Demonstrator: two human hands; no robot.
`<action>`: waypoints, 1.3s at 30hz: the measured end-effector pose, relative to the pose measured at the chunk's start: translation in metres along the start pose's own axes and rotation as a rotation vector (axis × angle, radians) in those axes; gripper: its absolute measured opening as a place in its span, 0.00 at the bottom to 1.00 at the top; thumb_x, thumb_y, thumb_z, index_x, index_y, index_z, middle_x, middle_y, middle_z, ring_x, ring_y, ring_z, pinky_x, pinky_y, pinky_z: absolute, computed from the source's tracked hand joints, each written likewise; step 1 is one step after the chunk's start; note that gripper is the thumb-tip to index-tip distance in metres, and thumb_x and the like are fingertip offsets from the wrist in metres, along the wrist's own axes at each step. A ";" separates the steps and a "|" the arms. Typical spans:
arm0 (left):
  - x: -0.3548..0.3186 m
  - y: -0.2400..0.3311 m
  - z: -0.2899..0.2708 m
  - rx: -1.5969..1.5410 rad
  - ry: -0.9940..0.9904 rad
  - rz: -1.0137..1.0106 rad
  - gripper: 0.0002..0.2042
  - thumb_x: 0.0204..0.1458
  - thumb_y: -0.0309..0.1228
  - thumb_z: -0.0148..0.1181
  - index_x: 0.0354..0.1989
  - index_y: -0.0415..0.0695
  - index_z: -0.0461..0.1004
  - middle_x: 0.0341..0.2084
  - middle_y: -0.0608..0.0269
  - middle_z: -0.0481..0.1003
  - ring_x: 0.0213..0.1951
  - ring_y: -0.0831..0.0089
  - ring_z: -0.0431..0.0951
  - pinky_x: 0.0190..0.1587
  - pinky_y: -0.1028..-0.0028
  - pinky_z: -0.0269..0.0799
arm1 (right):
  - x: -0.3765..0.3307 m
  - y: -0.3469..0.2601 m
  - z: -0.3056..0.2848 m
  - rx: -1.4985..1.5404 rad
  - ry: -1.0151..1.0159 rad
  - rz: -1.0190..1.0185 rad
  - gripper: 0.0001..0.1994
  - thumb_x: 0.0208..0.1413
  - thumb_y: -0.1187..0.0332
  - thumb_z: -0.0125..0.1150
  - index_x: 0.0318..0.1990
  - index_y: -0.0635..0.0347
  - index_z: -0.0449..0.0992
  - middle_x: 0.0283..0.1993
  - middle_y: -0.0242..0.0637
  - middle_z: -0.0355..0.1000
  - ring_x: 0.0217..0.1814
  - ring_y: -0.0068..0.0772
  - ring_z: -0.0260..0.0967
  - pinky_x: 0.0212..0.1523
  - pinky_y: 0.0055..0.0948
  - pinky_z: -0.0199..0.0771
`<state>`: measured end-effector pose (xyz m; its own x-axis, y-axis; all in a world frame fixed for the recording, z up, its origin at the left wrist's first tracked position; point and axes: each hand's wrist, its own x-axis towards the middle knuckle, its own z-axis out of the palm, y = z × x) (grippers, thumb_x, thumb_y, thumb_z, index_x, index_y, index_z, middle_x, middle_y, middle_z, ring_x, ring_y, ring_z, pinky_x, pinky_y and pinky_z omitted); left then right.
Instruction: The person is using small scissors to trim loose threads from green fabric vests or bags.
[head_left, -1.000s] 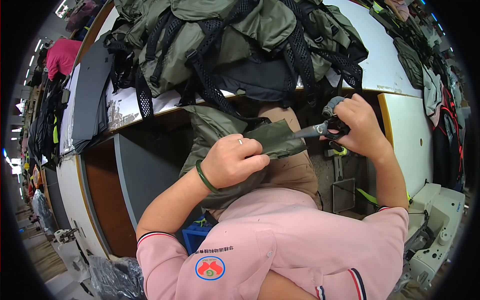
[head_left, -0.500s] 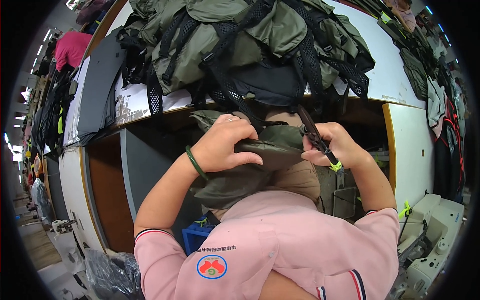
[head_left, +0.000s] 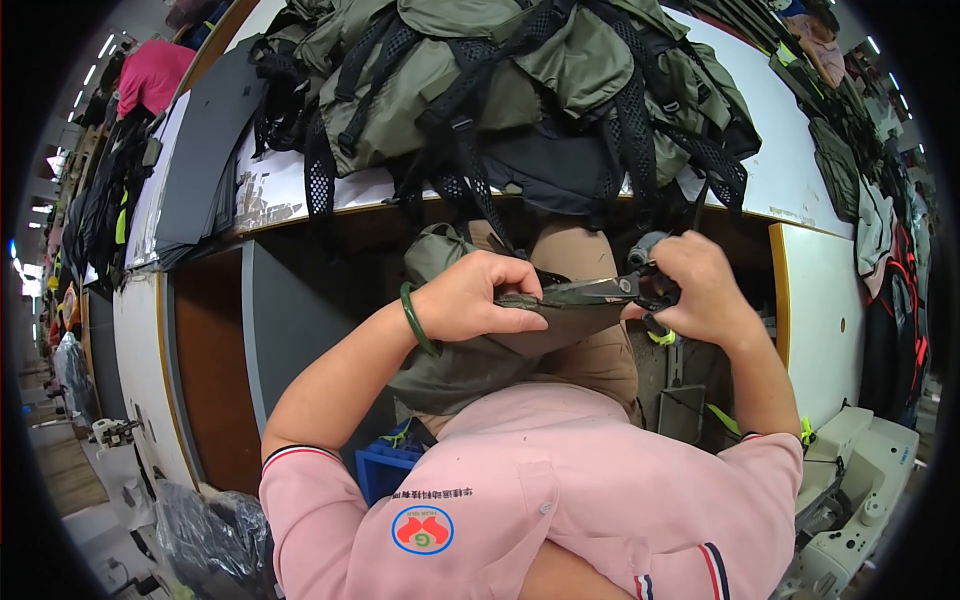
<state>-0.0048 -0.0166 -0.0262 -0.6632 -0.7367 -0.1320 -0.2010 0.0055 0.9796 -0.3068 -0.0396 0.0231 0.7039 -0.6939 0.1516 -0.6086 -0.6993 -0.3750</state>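
My left hand (head_left: 472,298), a green bangle at its wrist, pinches the upper edge of a piece of olive-green fabric (head_left: 455,372) between thumb and fingers. That fabric hangs over my lap, its lower part slack. In my right hand (head_left: 703,288) is a pair of scissors (head_left: 600,288) with dark handles. The blades point left along the fabric's edge, toward my left fingertips. Whether the blades are parted is hard to make out. A bright yellow-green strip dangles below my right hand.
Olive and black backpacks (head_left: 450,110) with mesh straps lie heaped on the white table (head_left: 275,190) ahead. Dark grey sheets (head_left: 208,140) overhang its left side. A blue crate (head_left: 385,470) stands low at left, and a white sewing machine (head_left: 865,490) at right.
The scissors have swung from pointing down at the right to lying level along the fabric's edge. My left hand, still pinching the fabric, has shifted slightly right and down.
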 end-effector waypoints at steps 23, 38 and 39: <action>0.012 0.000 0.007 -0.012 -0.101 -0.048 0.10 0.50 0.32 0.72 0.30 0.39 0.77 0.20 0.74 0.71 0.26 0.86 0.66 0.29 0.79 0.62 | 0.009 0.023 -0.013 -0.178 -0.128 -0.141 0.21 0.31 0.61 0.76 0.25 0.58 0.67 0.24 0.36 0.65 0.29 0.42 0.66 0.34 0.36 0.61; 0.014 -0.005 0.009 -0.017 -0.110 -0.048 0.12 0.49 0.33 0.72 0.30 0.39 0.76 0.20 0.74 0.70 0.26 0.86 0.65 0.29 0.79 0.62 | 0.016 0.012 -0.021 -0.348 -0.075 -0.204 0.18 0.37 0.62 0.75 0.28 0.57 0.69 0.27 0.33 0.68 0.34 0.36 0.69 0.39 0.34 0.64; 0.013 -0.004 0.009 -0.011 -0.109 -0.050 0.12 0.49 0.33 0.72 0.30 0.39 0.76 0.19 0.74 0.69 0.25 0.86 0.65 0.29 0.79 0.62 | 0.017 0.013 -0.022 -0.354 -0.075 -0.216 0.18 0.37 0.62 0.75 0.29 0.57 0.69 0.28 0.33 0.68 0.34 0.36 0.69 0.39 0.34 0.64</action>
<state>-0.0196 -0.0202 -0.0337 -0.7270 -0.6583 -0.1954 -0.2279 -0.0372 0.9730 -0.3104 -0.0640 0.0406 0.8460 -0.5193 0.1204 -0.5229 -0.8524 -0.0029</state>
